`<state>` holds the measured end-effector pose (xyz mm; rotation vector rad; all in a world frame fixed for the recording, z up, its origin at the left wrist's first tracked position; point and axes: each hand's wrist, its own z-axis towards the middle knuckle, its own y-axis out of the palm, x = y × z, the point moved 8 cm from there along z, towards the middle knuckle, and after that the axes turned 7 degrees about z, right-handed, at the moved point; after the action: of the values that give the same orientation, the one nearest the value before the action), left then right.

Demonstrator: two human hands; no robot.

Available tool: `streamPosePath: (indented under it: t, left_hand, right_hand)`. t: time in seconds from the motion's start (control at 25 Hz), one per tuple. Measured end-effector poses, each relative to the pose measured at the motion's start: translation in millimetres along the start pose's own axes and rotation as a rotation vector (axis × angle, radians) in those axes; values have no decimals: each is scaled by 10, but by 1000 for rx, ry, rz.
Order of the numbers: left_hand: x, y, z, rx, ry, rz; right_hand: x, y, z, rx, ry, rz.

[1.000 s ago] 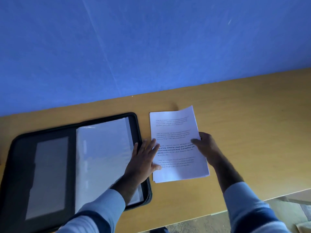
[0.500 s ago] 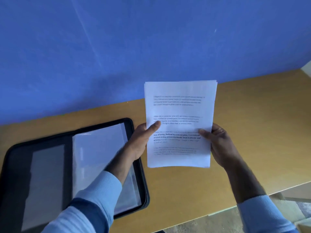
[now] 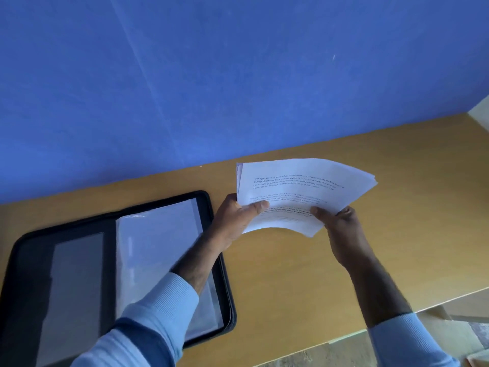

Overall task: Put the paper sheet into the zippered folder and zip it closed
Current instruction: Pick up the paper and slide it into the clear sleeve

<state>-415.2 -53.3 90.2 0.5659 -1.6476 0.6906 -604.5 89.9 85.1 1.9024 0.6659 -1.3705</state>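
Grip: my left hand point(image 3: 232, 221) and right hand point(image 3: 341, 226) pinched the paper sheet point(image 3: 304, 186) at its near edge, bowed above the desk point(image 3: 291, 274) | zippered folder point(image 3: 26, 260) lay open to its left | method, as I judged it: flatten first, then slide in level.

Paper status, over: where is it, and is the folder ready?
Left grip and right grip pinch the paper, held bowed above the table. Folder lies open, unzipped, on its left. Nothing in the way.
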Motion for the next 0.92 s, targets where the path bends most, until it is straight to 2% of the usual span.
streamPosePath:
  t: [0.32, 0.92]
  left_hand:
    - [-98, 15, -67, -3, -18, -18]
    - [207, -23, -131, 63, 68, -20]
  right_hand:
    - [24, -33, -44, 36, -42, -43]
    - [-19, -25, -52, -59, -91, -14]
